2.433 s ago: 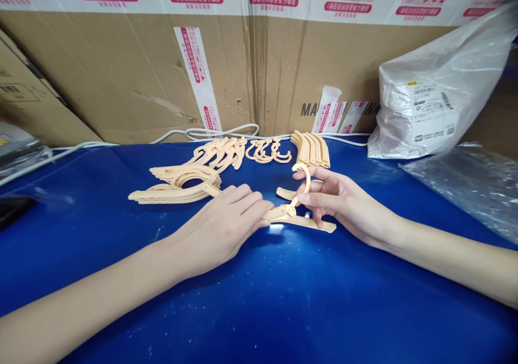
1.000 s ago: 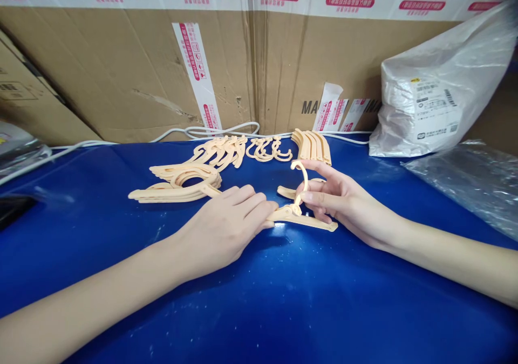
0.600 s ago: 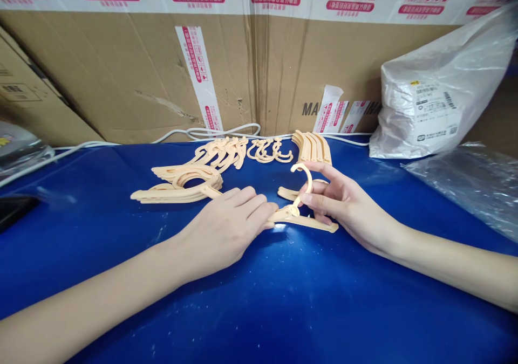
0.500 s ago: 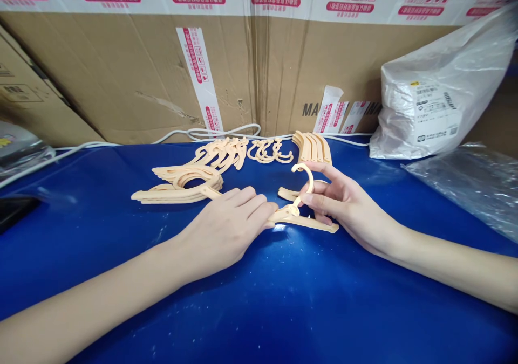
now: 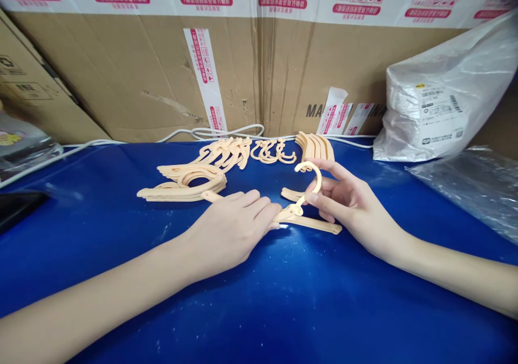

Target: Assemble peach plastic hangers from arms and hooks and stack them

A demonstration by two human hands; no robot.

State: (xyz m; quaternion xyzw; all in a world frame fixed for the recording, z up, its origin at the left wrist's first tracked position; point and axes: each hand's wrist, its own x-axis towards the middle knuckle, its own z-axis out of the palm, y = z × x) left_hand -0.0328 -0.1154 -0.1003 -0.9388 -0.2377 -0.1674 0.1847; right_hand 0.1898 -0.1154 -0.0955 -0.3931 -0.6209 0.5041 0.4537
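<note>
On the blue surface (image 5: 259,299), just right of the pile (image 5: 186,183), the hanger (image 5: 319,225) lay flat. The left hand (image 5: 230,232) pressed it with straight fingers. The right hand (image 5: 352,207) pinched the hook (image 5: 313,168), seemingly fitting it, which needed a gentle grip.

Single head view, worn above the near edge of the blue table (image 5: 283,310). Faces forward and down toward 12 o'clock, where cardboard boxes (image 5: 141,83) close the far side. Close range: forearms enter from 7 and 4 o'clock. The left hand (image 5: 230,229) and right hand (image 5: 352,207) meet at the hanger (image 5: 319,225), mid-frame.
</note>
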